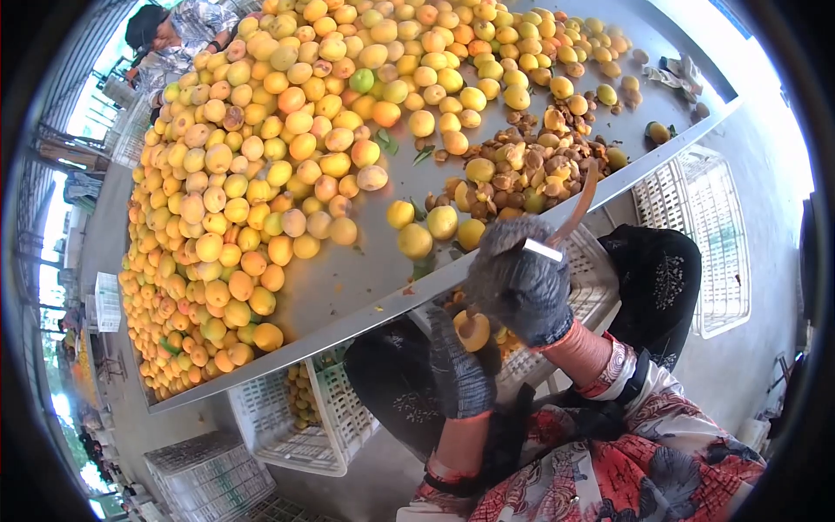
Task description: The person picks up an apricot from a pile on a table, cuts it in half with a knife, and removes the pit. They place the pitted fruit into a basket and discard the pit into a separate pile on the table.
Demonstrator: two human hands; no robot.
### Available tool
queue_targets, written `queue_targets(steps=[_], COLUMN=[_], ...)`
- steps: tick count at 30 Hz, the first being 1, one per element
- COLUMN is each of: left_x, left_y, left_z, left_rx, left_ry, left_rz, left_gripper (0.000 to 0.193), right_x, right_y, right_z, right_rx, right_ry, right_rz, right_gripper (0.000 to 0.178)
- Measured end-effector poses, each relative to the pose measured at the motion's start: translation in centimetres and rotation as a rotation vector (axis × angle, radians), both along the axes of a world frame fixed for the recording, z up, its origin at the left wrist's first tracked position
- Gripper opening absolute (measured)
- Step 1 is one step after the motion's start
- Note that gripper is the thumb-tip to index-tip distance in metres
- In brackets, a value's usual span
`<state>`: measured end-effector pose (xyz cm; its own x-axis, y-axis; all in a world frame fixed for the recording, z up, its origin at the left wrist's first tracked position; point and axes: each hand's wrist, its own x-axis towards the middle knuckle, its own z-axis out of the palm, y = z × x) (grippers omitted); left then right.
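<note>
Closest in, red patterned sleeves come up from the lower edge, and both hands wear dark knit gloves. The left hand (458,370) is closed around a halved apricot (473,331), its cut orange face turned up, held just below the rim of the surface. The right hand (520,283) sits just above and beside it, fist wrapped tight on the handle of a knife (565,224) whose curved blade arcs up toward the metal edge (a short bright strip shows across the knuckles). The two hands are close, nearly touching, over the person's dark-clothed lap.

Under the hands sits a white slatted plastic crate (600,287), with a few fruit pieces visible in it behind the left glove. A second white crate (322,418) stands to the left, partly under the surface, holding some apricots; a third (709,235) rests on the floor to the right.

Beyond them runs the long grey metal surface (348,278). Near its edge lie several loose yellow apricots (442,222), and just right of those a heap of brown pits and scraps (522,170). Farther back a huge pile of yellow and orange apricots (261,157) covers most of it. At the far left end another person in a dark cap (146,24) leans over the fruit.
</note>
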<state>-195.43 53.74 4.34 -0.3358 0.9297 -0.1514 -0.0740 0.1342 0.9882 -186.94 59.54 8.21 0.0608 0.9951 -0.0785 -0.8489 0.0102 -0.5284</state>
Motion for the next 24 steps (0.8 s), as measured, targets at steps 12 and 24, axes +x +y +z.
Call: queue_targets(steps=[12,24], left_x=[0.7,1.7], left_y=[0.2,-0.4], left_z=[3.5,-1.5], left_rx=[0.057,0.113], left_ry=[0.362,-0.148], left_rz=[-0.281,0.072], left_gripper=[0.034,0.029], right_x=[1.9,0.5], right_y=[-0.2,0.6], right_z=[2.2,1.4], right_rx=[-0.063,-0.120], right_ry=[-0.693,0.017], right_rz=[-0.256,-0.209], right_gripper=[0.026,0.012])
